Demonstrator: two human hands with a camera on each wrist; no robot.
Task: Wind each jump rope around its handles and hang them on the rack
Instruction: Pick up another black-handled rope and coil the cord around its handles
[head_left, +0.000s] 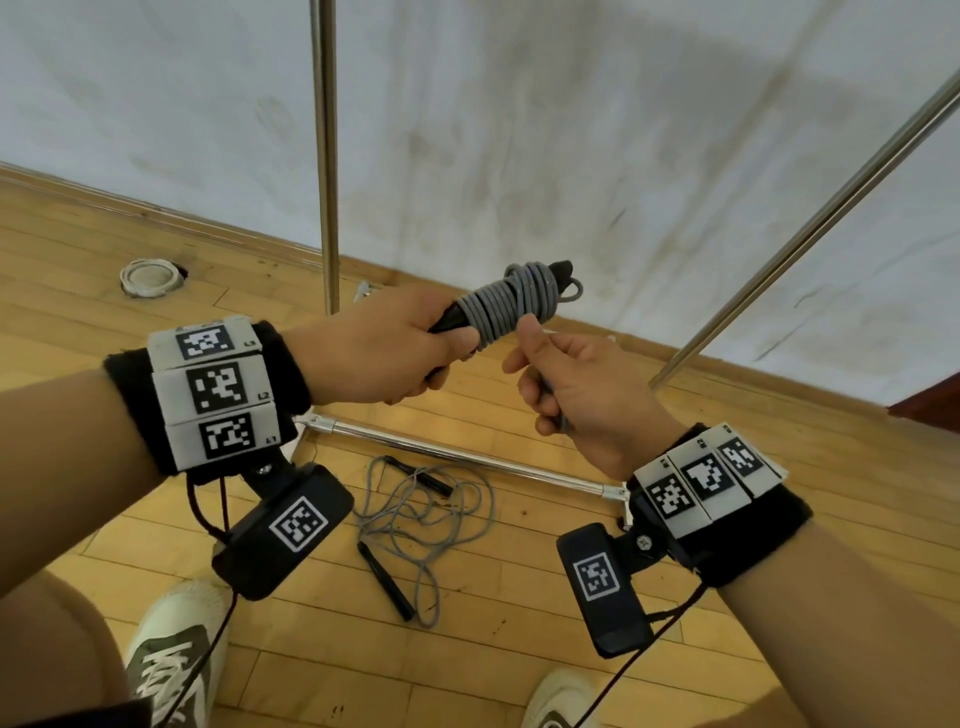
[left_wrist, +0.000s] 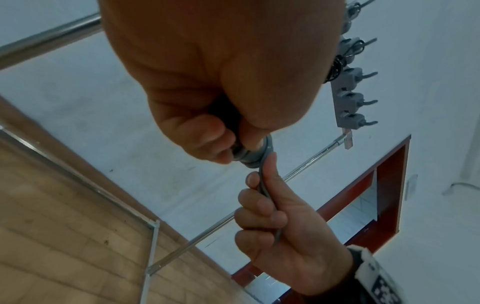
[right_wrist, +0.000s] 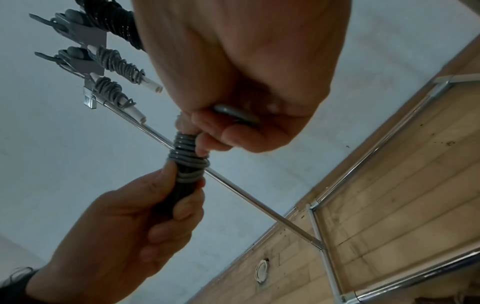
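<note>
Jump rope (head_left: 511, 306) in both fists

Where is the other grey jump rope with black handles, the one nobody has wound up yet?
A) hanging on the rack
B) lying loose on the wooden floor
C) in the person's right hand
B: the unwound grey jump rope with black handles lies tangled on the wooden floor below both hands.

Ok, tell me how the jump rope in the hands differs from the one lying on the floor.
The held rope is coiled tightly round its paired black handles; the floor rope sprawls in loose loops with its handles apart. The held rope is gripped by the left hand, its cord end pinched by the right hand; the floor rope lies untouched. Both have grey cord and black handles.
</note>
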